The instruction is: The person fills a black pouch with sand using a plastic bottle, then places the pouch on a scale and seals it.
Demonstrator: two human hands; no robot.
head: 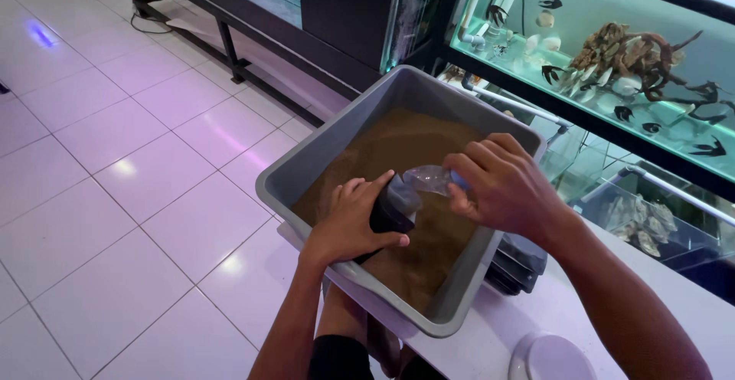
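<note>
A grey plastic tub filled with brown granular material sits on a white counter in front of me. My left hand grips a small black container held over the brown material. My right hand holds a clear plastic scoop right at the container's top. Both hands are inside the tub, close together.
Aquariums with black fish, shells and driftwood stand behind the tub. A lower glass tank is at the right. A stack of dark trays lies beside the tub, a white round lid near the counter's edge. Tiled floor spreads left.
</note>
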